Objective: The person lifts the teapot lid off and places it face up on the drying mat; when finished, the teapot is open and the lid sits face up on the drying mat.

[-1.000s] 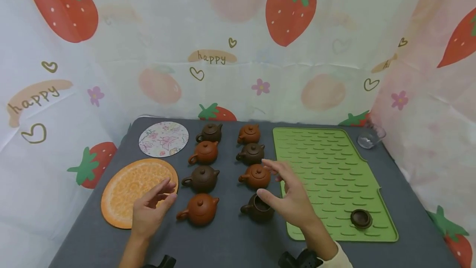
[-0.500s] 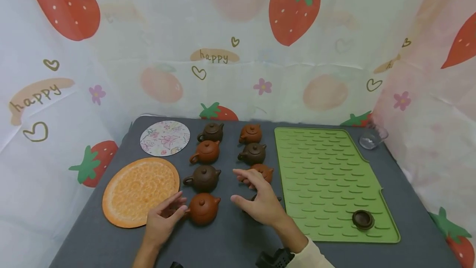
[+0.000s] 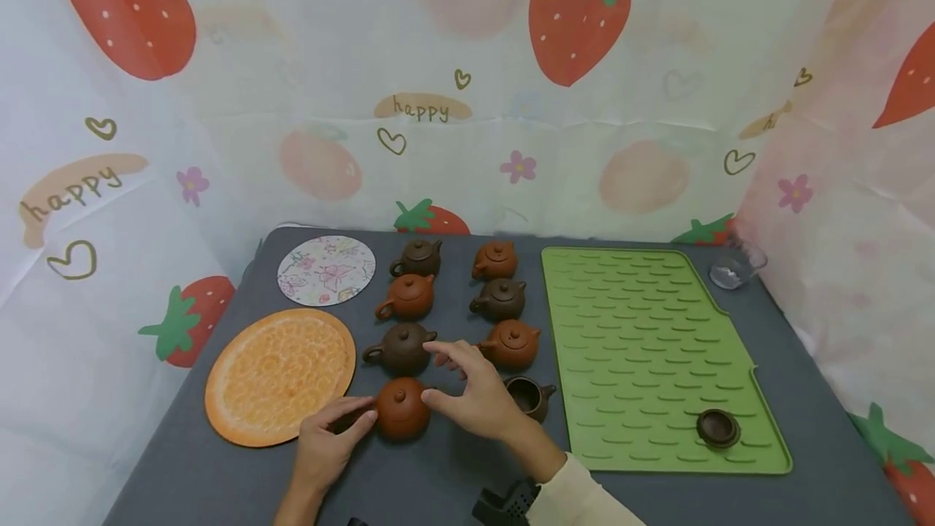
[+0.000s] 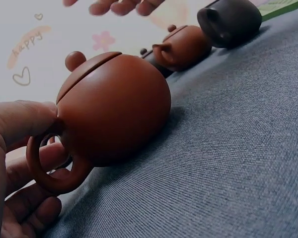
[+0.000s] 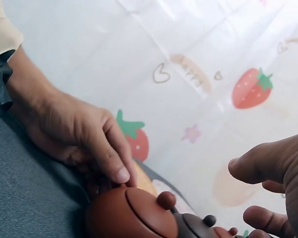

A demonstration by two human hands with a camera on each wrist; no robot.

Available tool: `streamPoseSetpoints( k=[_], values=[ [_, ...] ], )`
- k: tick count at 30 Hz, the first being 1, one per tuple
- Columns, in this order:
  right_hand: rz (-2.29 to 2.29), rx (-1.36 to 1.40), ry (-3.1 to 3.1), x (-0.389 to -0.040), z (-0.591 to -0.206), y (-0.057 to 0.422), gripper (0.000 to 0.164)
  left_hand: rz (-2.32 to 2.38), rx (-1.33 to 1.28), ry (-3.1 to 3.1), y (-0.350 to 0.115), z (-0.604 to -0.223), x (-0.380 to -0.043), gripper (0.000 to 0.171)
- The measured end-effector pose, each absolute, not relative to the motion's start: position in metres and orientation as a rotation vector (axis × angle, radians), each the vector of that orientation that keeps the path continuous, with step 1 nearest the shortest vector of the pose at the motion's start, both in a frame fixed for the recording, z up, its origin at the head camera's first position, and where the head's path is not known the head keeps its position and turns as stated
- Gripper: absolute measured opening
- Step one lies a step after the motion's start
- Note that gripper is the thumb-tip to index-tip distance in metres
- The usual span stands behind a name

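Observation:
A reddish-brown clay teapot (image 3: 402, 411) with its lid on sits on the grey cloth at the front of the left row. My left hand (image 3: 326, 437) holds it by the handle (image 4: 78, 178): the thumb presses the handle's top and the fingers curl behind the loop. To the teapot's right my right hand (image 3: 478, 396) hovers with fingers spread and holds nothing, its thumb close to the pot's side. Behind that hand stands a dark brown teapot (image 3: 536, 408) without its lid, partly hidden. Its dark lid (image 3: 718, 428) lies upside down on the green mat (image 3: 650, 364).
More lidded teapots, dark (image 3: 405, 349) and reddish (image 3: 511, 345), stand in two rows behind. An orange-slice round mat (image 3: 281, 376) and a floral round mat (image 3: 326, 270) lie at the left. A clear glass pitcher (image 3: 730, 269) is at the back right.
My left hand has moved right onto the reddish teapot's handle and taken hold of it. My right hand has moved left from above the lidless teapot to beside the reddish one.

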State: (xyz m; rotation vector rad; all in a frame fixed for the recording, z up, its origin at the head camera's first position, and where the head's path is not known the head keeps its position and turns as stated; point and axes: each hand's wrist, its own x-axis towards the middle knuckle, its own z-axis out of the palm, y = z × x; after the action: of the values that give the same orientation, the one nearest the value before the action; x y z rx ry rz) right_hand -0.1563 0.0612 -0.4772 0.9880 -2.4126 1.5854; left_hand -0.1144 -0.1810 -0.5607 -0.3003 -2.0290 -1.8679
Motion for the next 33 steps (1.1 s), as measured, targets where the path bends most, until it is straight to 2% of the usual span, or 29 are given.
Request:
streamPoseSetpoints(
  k=[11, 25, 33],
  values=[
    [1.478, 0.996, -2.539, -0.162, -0.496, 0.04, 0.045, -1.743, -0.325, -2.041, -0.173, -0.533, -0.105, 0.017],
    [1.343, 0.937, -2.715, -0.165, -0.504, 0.028, 0.022, -1.799, -0.207, -2.11, -0.17, -0.53, -0.104, 0.014],
    [1.224, 1.02, -2.736, -0.168, -0.501, 0.025, 0.02, -1.802, -0.164, -2.127, -0.17, -0.53, -0.104, 0.014]
  ],
)
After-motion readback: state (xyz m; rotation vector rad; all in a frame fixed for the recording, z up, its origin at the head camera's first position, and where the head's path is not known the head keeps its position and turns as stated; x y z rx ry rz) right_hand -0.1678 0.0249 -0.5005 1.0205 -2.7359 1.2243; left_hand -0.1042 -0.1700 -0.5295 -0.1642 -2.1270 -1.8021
